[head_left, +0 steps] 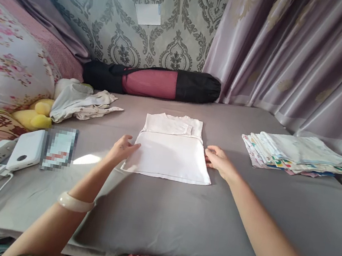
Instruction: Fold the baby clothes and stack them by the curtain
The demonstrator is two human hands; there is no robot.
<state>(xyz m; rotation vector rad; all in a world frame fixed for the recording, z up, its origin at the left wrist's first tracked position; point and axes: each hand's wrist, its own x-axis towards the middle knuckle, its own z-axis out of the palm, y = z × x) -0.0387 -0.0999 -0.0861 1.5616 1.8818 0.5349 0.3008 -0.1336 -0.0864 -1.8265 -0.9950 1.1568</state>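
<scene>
A white garment (172, 150) lies flat and partly folded in the middle of the grey bed sheet (175, 217). My left hand (122, 148) rests at the garment's left edge with fingers curled, touching the cloth. At its right edge, my right hand (218, 159) has the fingers pinched on the fabric. A pale bangle (75, 203) sits on my left wrist.
A stack of folded colourful cloths (297, 154) lies at the right. An unfolded light garment (82, 103) and a yellow plush toy (36, 115) are at the left. A white power bank (25, 154), cables and a phone are near the left edge. A black-and-red roll bag (152, 81) lies by the wall.
</scene>
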